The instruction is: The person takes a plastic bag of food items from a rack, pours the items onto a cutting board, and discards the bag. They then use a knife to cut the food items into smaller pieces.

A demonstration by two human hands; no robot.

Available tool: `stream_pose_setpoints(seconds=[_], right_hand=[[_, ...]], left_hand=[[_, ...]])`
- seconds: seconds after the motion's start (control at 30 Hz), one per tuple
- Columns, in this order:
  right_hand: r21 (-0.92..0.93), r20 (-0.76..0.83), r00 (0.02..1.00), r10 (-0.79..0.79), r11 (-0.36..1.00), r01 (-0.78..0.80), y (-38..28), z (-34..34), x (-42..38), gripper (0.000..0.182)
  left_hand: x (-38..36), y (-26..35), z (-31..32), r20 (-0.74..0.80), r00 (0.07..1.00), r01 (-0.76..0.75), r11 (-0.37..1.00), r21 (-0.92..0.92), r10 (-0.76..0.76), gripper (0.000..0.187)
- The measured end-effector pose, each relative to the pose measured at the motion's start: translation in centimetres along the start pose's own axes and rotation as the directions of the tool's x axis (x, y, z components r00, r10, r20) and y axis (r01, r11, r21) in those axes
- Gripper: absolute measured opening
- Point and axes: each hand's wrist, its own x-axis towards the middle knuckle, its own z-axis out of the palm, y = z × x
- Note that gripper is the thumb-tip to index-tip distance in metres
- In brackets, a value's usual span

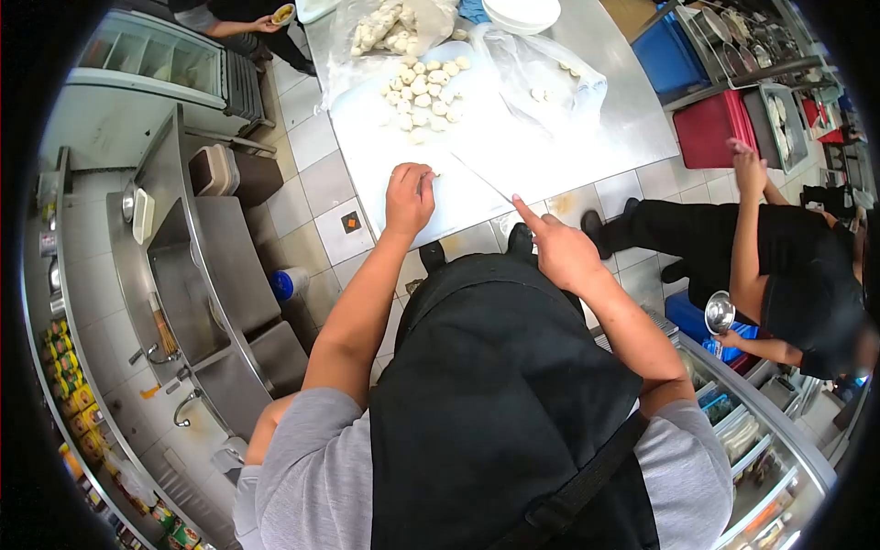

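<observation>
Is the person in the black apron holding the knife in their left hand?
No, the knife is in the right hand, its blade reaching over the table.

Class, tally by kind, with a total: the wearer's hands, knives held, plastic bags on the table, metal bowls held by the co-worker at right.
Hands (left hand, right hand): 2
Knife: 1
Plastic bags (left bag, right bag): 2
Metal bowl: 1
Total: 6

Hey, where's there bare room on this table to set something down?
The table is bare between the right bag and the right edge. A smaller gap shows between left hand and knife. The far left is crowded with mushrooms and the left bag.
</observation>
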Motion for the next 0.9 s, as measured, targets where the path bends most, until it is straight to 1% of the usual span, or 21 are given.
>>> stream_pose_setpoints(seconds=[0.07,0.1,0.17,0.3,0.37,0.47,0.6,0.67,0.7,0.73,0.77,0.8,0.83,0.87,0.9], right_hand=[[-0.109,0.077,0.996,-0.034,0.993,0.042,-1.1,-1.3,-0.2,0.095],[-0.107,0.076,0.997,-0.027,0.994,0.035,-1.3,-1.7,-0.2,0.095],[-0.148,0.087,0.993,-0.073,0.985,0.086,-1.5,-2.2,-0.3,0.098],[-0.183,0.103,0.989,-0.107,0.975,0.125,-2.0,-3.4,-0.7,0.095],[-0.204,0.1,0.987,-0.122,0.969,0.141,-2.4,-4.1,-0.9,0.098],[-0.239,0.128,0.987,-0.098,0.963,0.126,-3.3,-5.0,-0.8,0.097],[-0.217,0.158,0.982,-0.105,0.966,0.138,-3.0,-3.0,2.0,0.095],[-0.114,0.139,0.983,-0.118,0.984,0.135,-1.5,-0.3,4.2,0.092],[-0.116,0.134,0.984,-0.118,0.984,0.134,-0.5,1.2,5.0,0.092],[-0.017,0.097,0.98,-0.174,0.984,0.177,0.9,2.6,5.5,0.091],[0.08,0.053,0.972,-0.228,0.972,0.223,1.6,2.8,5.8,0.089],[0.076,0.047,0.972,-0.229,0.971,0.225,2.6,2.9,5.9,0.089],[0.221,0.07,0.974,-0.214,0.956,0.195,3.4,2.8,5.7,0.086],[0.362,0.091,0.976,-0.2,0.919,0.154,4.1,2.7,5.3,0.083],[0.36,0.079,0.978,-0.192,0.92,0.152,4.8,2.9,4.9,0.083]], left_hand=[[0.3,0.4,-0.1,-0.002,1.0,-0.026,0.999,0.025,0.026,0.013],[0.4,0.6,-0.2,-0.01,0.999,-0.05,0.997,0.054,0.051,0.013],[0.6,1.1,-0.3,-0.019,0.998,-0.061,0.997,0.053,0.062,0.014],[0.9,1.6,-0.4,-0.028,0.997,-0.072,0.995,0.069,0.074,0.016],[0.9,1.6,-0.4,-0.03,0.997,-0.071,0.995,0.067,0.073,0.015],[0.9,1.6,-0.4,-0.028,0.997,-0.074,0.995,0.06,0.076,0.015],[0.8,1.1,-0.4,-0.029,0.997,-0.073,0.997,0.032,0.074,0.014],[0.8,1.1,-0.5,-0.021,0.996,-0.085,0.996,0.031,0.086,0.013],[0.7,1.1,-0.6,-0.01,0.995,-0.097,0.995,0.03,0.097,0.013],[0.7,1.2,-0.6,-0.013,0.995,-0.101,0.994,0.029,0.101,0.013],[0.6,1.3,-0.7,-0.008,0.998,-0.066,0.998,0.025,0.066,0.012],[0.6,1.3,-0.7,-0.004,0.999,-0.031,0.999,0.021,0.032,0.012],[0.4,1.5,-0.8,-0.004,0.999,-0.037,0.999,0.02,0.037,0.012],[0.3,1.7,-0.7,-0.02,1.0,-0.006,1.0,0.01,0.006,0.011],[0.6,1.9,-0.4,-0.037,0.999,0.021,1.0,-0.003,-0.021,0.01]])
